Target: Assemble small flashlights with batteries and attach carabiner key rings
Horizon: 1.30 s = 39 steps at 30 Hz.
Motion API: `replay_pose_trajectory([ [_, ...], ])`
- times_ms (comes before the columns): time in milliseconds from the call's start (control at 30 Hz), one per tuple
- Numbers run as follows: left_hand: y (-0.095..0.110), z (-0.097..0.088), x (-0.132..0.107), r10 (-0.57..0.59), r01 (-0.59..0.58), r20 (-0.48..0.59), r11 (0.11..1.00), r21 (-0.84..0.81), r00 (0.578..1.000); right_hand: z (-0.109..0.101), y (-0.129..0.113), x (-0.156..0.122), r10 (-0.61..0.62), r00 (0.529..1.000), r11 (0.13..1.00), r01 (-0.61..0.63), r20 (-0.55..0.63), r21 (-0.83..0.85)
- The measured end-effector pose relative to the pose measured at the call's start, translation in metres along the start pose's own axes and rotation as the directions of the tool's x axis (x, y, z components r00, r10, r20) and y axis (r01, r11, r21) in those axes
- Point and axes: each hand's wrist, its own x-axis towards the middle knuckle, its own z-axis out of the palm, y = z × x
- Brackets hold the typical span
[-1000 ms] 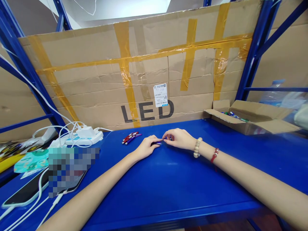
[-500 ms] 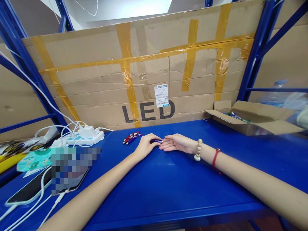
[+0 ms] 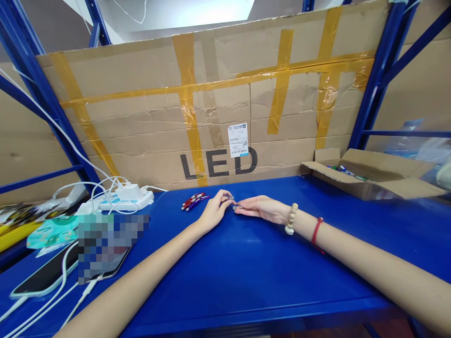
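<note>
"Two hands meet low over the table (image 3: 246, 272). And each grip?"

"The left hand (image 3: 212, 213) has its grip pinched shut on a small silvery piece (image 3: 230, 197). The right hand (image 3: 262, 209) lies with fingers stretched out; its grip cannot be told."

"Where is the piece?"

"Between both fingertips, nearer the left; its long axis is unclear. Just beyond the left grip lie red and purple pens (image 3: 192, 201), slanting away rightward. Far right of the right grip sits a cardboard box (image 3: 380, 178)."
</note>
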Motion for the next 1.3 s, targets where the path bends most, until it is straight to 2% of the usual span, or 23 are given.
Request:
replay_pose_trajectory([
  [167, 0.001, 0.000, -0.001, -0.006, 0.006, -0.003, 0.999, -0.049, 1.000, -0.001, 0.000, 0.001, -0.048, 0.996, 0.992, 0.039, -0.076, -0.122],
  [300, 0.002, 0.001, -0.002, 0.004, -0.005, -0.010, 0.997, -0.072, 1.000, -0.001, -0.001, 0.002, -0.150, 0.977, 0.960, 0.107, -0.150, -0.258],
  [400, 0.002, 0.001, -0.002, 0.023, -0.023, -0.004, 0.997, -0.076, 1.000, -0.004, 0.001, 0.005, -0.226, 0.963, 0.915, 0.158, -0.149, -0.372],
  [500, 0.001, 0.001, -0.002, 0.042, -0.042, -0.006, 0.997, -0.071, 0.999, -0.009, 0.005, 0.009, -0.325, 0.939, 0.827, 0.223, -0.115, -0.517],
  [667, 0.002, 0.001, -0.003, 0.073, -0.073, -0.004, 0.997, -0.036, 0.997, -0.016, 0.008, 0.013, -0.491, 0.871, 0.583, 0.350, 0.025, -0.733],
  [867, 0.003, 0.000, -0.002, 0.098, -0.097, -0.016, 0.993, 0.067, 0.995, -0.017, 0.008, 0.009, -0.559, 0.814, 0.311, 0.383, 0.159, -0.870],
  [1033, 0.004, -0.001, -0.003, 0.116, -0.116, 0.015, 0.960, 0.253, 0.993, -0.013, 0.007, 0.004, -0.584, 0.798, 0.206, 0.321, 0.147, -0.924],
  [1300, 0.016, -0.001, -0.005, 0.114, -0.164, 0.128, 0.838, 0.521, 0.985, -0.017, 0.001, 0.002, -0.602, 0.790, 0.103, 0.218, 0.113, -0.970],
])
